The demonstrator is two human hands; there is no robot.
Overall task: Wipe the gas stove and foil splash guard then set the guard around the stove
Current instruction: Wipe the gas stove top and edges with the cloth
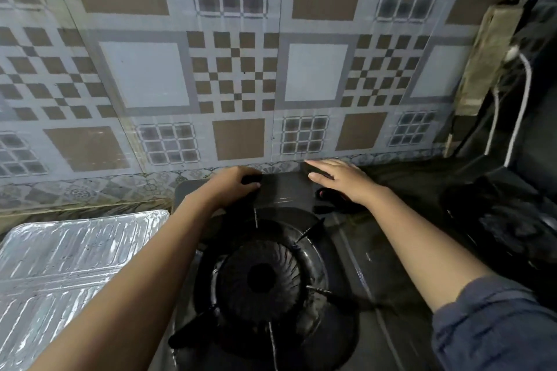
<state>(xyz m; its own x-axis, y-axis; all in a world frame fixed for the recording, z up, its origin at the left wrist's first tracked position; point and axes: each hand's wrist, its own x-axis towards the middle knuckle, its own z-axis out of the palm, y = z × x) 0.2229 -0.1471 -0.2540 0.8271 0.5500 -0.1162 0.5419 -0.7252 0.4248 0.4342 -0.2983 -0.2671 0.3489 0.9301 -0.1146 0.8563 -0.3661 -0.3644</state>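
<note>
The black single-burner gas stove [280, 193] stands on the counter against the tiled wall, with its burner and pan support [262, 277] in front of me. My left hand [235, 184] curls its fingers over the stove's rear edge, left of centre. Over the stove's rear right corner lies my right hand [340, 181], its fingers straight and pointing left. The foil splash guard [75, 265] lies flat on the counter to the left of the stove, apart from both hands. No cloth shows.
The patterned tiled wall [235, 69] rises right behind the stove. Dark bundled objects [506, 220] crowd the counter on the right, with a white cable [524, 93] and a worn board [488, 60] leaning in the right corner.
</note>
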